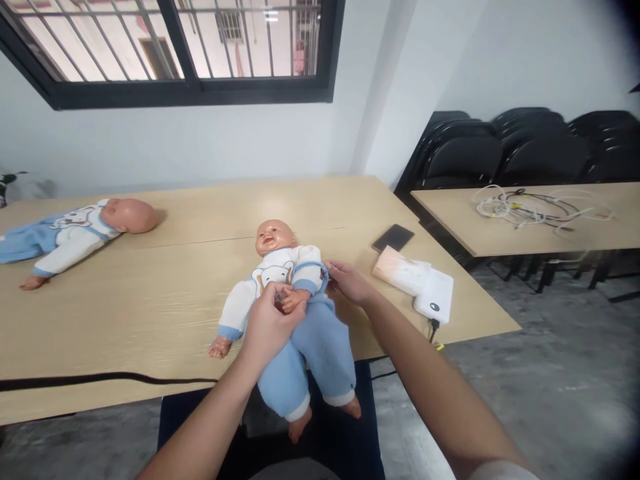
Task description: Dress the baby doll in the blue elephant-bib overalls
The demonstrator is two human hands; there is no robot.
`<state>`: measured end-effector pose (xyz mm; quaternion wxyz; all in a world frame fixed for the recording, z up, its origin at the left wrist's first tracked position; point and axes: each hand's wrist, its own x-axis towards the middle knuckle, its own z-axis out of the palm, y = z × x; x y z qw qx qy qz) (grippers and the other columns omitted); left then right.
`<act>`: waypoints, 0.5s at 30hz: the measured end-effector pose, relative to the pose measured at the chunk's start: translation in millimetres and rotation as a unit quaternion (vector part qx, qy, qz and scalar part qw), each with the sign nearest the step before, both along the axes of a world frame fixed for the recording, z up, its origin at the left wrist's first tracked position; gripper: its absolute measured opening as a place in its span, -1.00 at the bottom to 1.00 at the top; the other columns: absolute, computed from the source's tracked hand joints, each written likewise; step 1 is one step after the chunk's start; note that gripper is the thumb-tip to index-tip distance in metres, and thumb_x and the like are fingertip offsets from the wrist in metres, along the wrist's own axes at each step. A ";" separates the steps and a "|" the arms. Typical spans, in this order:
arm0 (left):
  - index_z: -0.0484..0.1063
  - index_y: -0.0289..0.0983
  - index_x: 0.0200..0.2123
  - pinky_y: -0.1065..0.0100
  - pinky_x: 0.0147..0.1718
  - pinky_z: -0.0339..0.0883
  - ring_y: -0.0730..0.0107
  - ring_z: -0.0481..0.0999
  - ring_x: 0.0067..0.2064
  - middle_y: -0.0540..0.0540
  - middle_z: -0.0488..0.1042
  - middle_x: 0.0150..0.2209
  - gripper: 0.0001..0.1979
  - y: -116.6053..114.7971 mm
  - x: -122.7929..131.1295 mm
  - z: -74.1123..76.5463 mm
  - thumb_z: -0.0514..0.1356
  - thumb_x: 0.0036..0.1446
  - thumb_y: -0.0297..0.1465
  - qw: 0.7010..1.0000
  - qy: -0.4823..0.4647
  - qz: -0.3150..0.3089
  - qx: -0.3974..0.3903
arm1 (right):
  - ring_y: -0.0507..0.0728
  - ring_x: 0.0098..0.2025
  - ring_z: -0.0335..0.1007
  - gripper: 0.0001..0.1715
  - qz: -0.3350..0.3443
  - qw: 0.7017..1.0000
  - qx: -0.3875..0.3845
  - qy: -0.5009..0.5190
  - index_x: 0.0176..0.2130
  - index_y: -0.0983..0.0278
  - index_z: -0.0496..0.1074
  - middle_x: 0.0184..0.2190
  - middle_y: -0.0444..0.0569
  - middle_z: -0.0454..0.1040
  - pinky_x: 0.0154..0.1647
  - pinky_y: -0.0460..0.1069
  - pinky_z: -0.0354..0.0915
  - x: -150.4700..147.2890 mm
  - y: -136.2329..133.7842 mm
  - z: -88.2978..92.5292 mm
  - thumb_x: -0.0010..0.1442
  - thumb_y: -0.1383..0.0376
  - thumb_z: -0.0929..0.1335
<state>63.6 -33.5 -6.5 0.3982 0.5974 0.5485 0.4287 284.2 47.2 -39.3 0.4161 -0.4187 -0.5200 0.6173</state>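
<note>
A baby doll lies face up at the table's front edge, its legs in blue trousers hanging over. It wears a white top with a bear face and blue cuffs. My left hand is closed around the doll's hand, on the doll's belly. Beside the doll's sleeve, my right hand pinches a blue strap that loops around that arm near the shoulder.
A second doll in similar clothes lies at the left of the table. To the right are a phone, a tissue pack and a white power bank with a cable. Tangled cables lie on another table; black chairs stand stacked behind.
</note>
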 end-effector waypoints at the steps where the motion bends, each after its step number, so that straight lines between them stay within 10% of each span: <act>1: 0.37 -0.20 -0.17 0.37 -0.28 0.42 0.40 0.54 -0.31 0.01 0.54 -0.31 -0.75 0.2 1.7 -4.5 0.31 0.09 -0.33 1.000 -0.013 0.002 0.003 | 0.00 -0.54 0.13 -0.46 -0.004 1.000 -0.016 0.019 -0.40 0.23 0.40 -0.56 -0.20 0.29 -0.48 -0.06 0.10 0.2 -1.6 -5.5 0.20 -0.17 0.43; 15: 0.32 -0.21 -0.27 0.42 -0.35 0.35 0.45 0.43 -0.36 0.02 0.44 -0.33 -0.78 34.1 -43.8 -22.3 0.28 0.04 -0.34 0.994 -0.092 -0.052 0.041 | 0.06 -0.42 0.11 -0.50 0.013 0.989 -0.025 0.144 -0.48 0.21 0.27 -0.50 -0.15 0.23 -0.36 -0.01 0.12 -16.9 1.3 -12.5 0.27 -0.06 0.40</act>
